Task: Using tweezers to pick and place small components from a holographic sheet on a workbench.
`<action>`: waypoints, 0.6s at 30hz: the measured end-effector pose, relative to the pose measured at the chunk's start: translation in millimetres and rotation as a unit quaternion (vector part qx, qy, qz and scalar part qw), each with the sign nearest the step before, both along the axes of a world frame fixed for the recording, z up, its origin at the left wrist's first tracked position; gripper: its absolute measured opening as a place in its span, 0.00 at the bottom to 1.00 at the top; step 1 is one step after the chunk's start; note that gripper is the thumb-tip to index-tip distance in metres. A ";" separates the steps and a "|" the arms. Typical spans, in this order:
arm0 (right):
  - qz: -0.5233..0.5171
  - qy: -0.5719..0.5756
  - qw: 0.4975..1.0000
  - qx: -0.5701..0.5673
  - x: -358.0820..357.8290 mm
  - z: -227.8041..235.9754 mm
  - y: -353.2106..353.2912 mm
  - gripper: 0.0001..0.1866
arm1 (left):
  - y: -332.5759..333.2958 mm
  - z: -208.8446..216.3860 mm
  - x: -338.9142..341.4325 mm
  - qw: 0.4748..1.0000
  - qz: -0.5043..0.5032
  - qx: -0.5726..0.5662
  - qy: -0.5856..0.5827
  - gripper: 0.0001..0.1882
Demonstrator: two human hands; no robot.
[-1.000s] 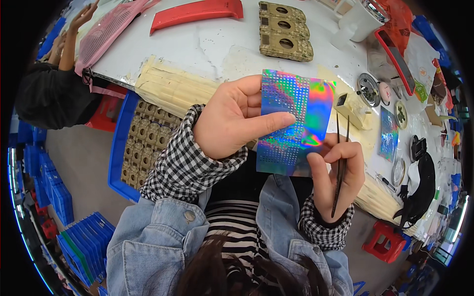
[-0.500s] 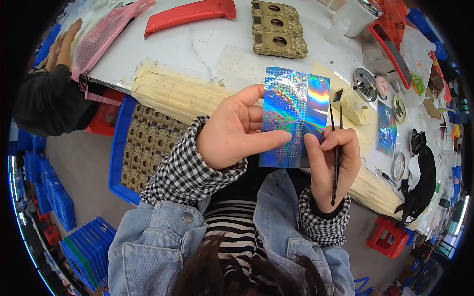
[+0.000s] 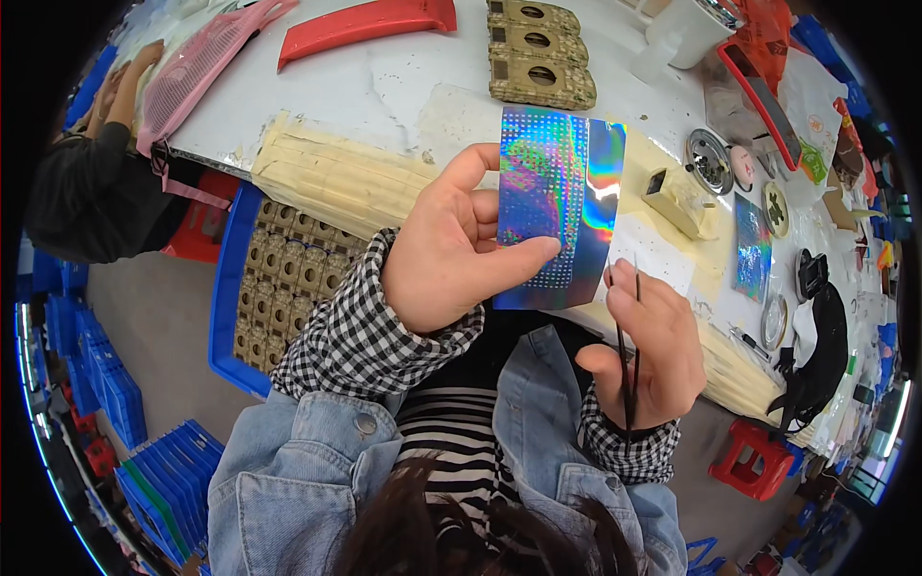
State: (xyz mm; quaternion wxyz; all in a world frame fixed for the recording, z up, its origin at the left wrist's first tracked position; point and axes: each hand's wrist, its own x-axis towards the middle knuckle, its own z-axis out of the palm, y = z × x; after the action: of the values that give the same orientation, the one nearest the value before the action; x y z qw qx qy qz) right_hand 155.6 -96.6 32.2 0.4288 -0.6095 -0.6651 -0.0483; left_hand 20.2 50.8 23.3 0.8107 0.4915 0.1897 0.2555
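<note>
A shiny blue holographic sheet [image 3: 552, 192], dotted with rows of small sticker-like squares, is tilted up in front of me. My left hand [image 3: 447, 250] is closed on its left edge, thumb across the front and fingers behind. Just right of the sheet's lower corner is my right hand [image 3: 658, 350], apart from it. Slim dark tweezers [image 3: 628, 374] are held in that hand, lying along the palm with tips up by the fingers. Their tips look slightly apart, with nothing visible between them. A white paper [image 3: 663, 254] shows behind the right fingers.
A cream block [image 3: 679, 204] and another holographic sheet [image 3: 752, 252] lie to the right. Camouflage-patterned housings [image 3: 543, 72] stand at the back, near a red curved part [image 3: 365, 31]. A blue crate [image 3: 223, 322] of similar housings sits lower left. Another person's arm [image 3: 120, 101] is far left.
My right thumb and fingers have let go of the sheet and moved down and away, with the tweezers still held. My left hand keeps the sheet, which has shifted slightly up and left.
</note>
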 end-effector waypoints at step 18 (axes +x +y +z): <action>0.009 -0.002 1.000 0.019 -10.7 -5.8 16.7 0.12 | -4.3 0.1 0.4 1.000 -0.004 0.012 0.005 0.31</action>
State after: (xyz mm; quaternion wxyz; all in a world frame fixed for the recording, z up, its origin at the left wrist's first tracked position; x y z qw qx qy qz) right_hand 144.9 -79.8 26.5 0.4398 -0.5953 -0.6699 -0.0584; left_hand 20.6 46.4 23.3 0.8048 0.5029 0.1887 0.2525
